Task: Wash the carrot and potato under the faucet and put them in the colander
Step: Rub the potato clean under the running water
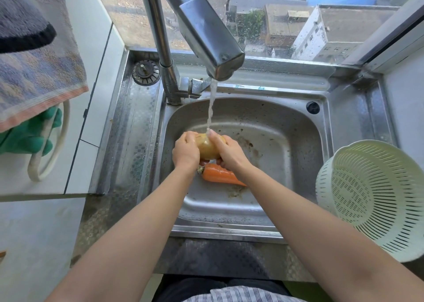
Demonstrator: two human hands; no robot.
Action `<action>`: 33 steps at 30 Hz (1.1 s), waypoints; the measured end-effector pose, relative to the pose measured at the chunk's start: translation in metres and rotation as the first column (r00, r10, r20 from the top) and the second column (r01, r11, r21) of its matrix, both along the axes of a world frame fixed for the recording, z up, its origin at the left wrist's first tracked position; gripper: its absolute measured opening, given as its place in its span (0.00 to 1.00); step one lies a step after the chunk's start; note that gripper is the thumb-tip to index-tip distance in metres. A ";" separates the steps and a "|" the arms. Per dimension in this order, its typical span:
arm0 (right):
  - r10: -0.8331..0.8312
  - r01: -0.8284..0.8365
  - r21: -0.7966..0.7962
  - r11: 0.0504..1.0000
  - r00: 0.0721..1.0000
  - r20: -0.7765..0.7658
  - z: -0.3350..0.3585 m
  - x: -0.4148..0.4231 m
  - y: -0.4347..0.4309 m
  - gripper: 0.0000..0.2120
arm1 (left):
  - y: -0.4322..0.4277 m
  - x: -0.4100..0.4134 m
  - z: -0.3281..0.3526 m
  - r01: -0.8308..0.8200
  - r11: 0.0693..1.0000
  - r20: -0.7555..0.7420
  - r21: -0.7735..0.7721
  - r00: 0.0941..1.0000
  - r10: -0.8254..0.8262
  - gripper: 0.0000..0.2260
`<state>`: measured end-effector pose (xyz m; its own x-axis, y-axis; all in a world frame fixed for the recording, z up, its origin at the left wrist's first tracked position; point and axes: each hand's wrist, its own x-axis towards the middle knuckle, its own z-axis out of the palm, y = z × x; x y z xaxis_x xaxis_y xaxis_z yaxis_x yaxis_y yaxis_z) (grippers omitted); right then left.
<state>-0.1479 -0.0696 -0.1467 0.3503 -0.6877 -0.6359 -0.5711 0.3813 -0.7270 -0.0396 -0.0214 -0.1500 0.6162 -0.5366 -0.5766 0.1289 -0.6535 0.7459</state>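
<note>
I hold the potato (207, 147) in both my hands over the sink (298, 145). My left hand (185, 151) wraps around its left side. My right hand (226, 151) wraps around its right side. Both hands grip it tight.

Water (211, 104) runs down from the faucet (206, 33) and lands on top of the potato, right by my right fingers. The potato looks wet and yellow.

The carrot (220, 175) lies on the bottom of the sink, just under my hands. Its green end points left. My right arm covers its thin end, so I cannot see the tip.

The colander (371, 198) is white with lots of slits. It sits on the tabletop to the right of the sink, tilted toward me. I think nothing is in it, but I cannot see its whole bottom.

A sink plug (146, 72) sits on the rim behind the sink on the left. A towel (39, 67) hangs on the far left, with a green glove (27, 136) under it. There are brown bits of dirt on the sink floor.
</note>
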 end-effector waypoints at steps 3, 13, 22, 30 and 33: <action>-0.046 0.031 -0.112 0.993 0.990 -0.133 -0.004 0.000 -0.005 0.33 | 0.008 -0.007 0.008 0.055 0.990 -0.203 -0.126 0.976 -0.080 0.14; -0.023 -0.035 -0.213 0.976 0.965 -0.261 -0.002 0.004 -0.005 0.34 | 0.002 -0.011 0.011 -0.046 0.997 -0.258 -0.069 0.966 0.027 0.11; -0.077 0.010 -0.464 0.886 0.989 -0.126 0.000 -0.007 0.007 0.30 | -0.013 -0.012 0.024 -0.112 0.992 -0.324 -0.060 0.942 0.087 0.09; -0.038 -0.043 -0.403 0.914 0.981 -0.192 0.004 -0.006 -0.004 0.20 | -0.003 -0.018 0.019 -0.019 0.991 -0.473 -0.132 0.880 -0.046 0.16; 0.024 -0.014 -0.459 0.888 1.000 0.016 0.007 0.008 0.002 0.13 | 0.001 -0.022 0.019 -0.106 0.994 -0.503 0.026 0.858 0.105 0.18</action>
